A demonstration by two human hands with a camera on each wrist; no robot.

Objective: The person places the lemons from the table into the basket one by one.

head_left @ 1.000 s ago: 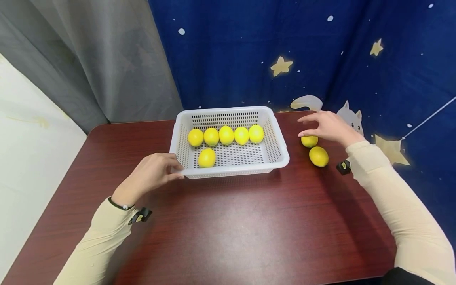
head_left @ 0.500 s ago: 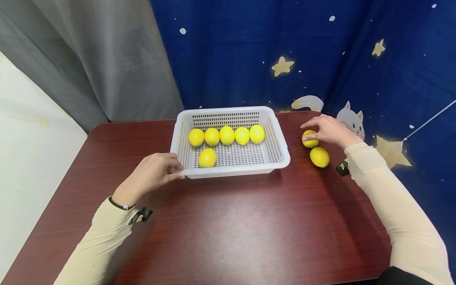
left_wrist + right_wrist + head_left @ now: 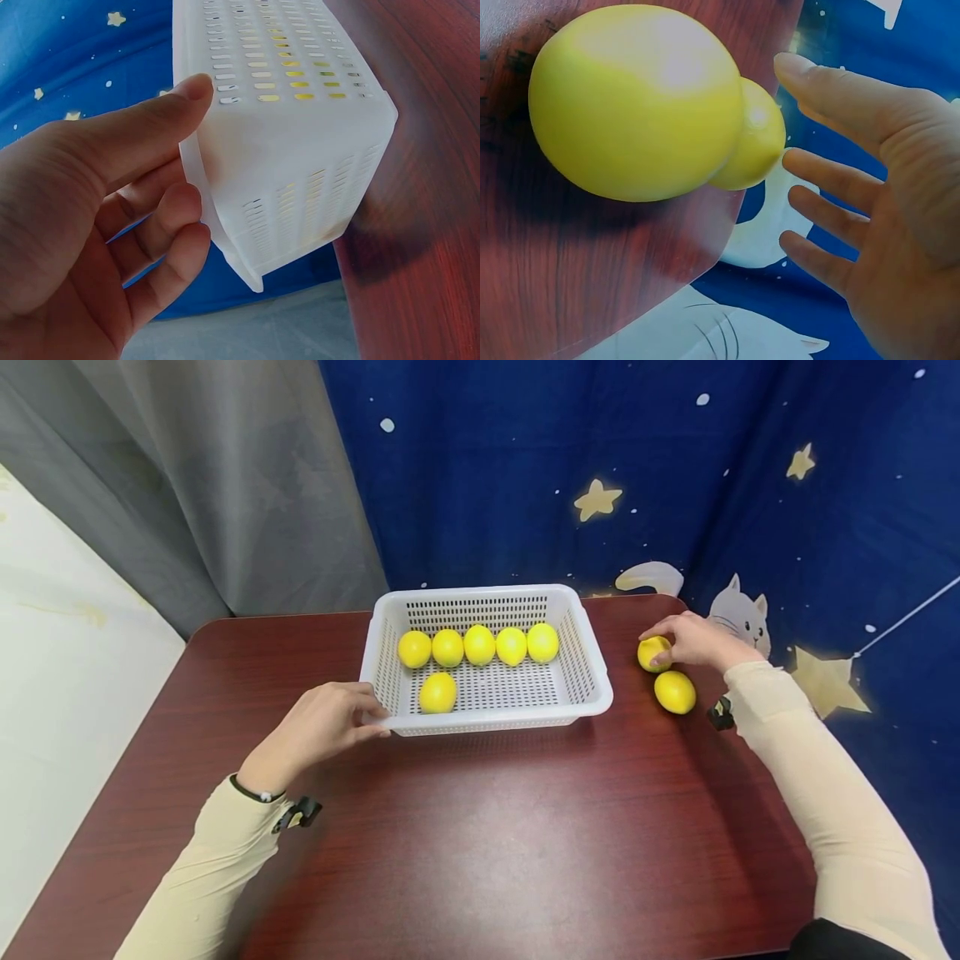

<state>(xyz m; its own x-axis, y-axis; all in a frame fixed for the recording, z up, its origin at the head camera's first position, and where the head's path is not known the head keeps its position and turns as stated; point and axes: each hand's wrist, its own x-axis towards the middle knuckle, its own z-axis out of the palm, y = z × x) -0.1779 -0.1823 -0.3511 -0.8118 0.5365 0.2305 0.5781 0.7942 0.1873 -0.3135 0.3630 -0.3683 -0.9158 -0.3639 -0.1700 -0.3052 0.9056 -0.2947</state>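
A white plastic basket (image 3: 502, 718) with slotted walls stands at the back middle of the table, several yellow lemons (image 3: 480, 645) inside it. My left hand (image 3: 322, 722) holds its front left corner by the rim, thumb along the outer wall (image 3: 292, 135) in the left wrist view. To the right of the basket, my right hand (image 3: 693, 641) reaches over the farther of two loose lemons (image 3: 651, 653). Its thumb and fingers are spread right at that lemon's sides; in the right wrist view the fingertips (image 3: 799, 161) are beside it. The nearer lemon (image 3: 630, 105) lies in front.
The dark red wooden table (image 3: 480, 843) extends toward the front. Behind its back edge hang a blue curtain (image 3: 487, 468) with stars and a grey curtain (image 3: 262, 485). A white wall (image 3: 67, 677) is at the left.
My right hand has come down and slightly right onto the farther loose lemon, its thumb now in front of it. The left hand and basket have stayed in place.
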